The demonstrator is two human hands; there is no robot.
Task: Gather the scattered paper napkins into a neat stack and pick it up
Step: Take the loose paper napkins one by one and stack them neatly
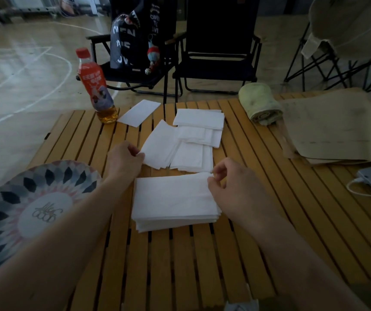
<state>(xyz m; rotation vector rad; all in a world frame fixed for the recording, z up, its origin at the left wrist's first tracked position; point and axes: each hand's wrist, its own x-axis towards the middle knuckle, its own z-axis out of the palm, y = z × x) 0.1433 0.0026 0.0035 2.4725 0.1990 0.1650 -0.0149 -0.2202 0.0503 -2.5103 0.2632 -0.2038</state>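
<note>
Curled fingers (135,151) of the left hand (125,161) pinch the near corner of a loose napkin (159,144). The right hand (236,187) pinches the far right corner of the stack (173,200), which lies on the bench (258,221). More napkins (199,118) lie scattered beyond, near a bottle (94,86).

Wide-angle head camera looks forward and down, close over the slatted table (303,187)

I am counting one stack of white paper napkins (173,198) at centre, one red-capped plastic bottle (94,86), two black folding chairs (126,74) (220,70), one patterned plate (34,198).
</note>
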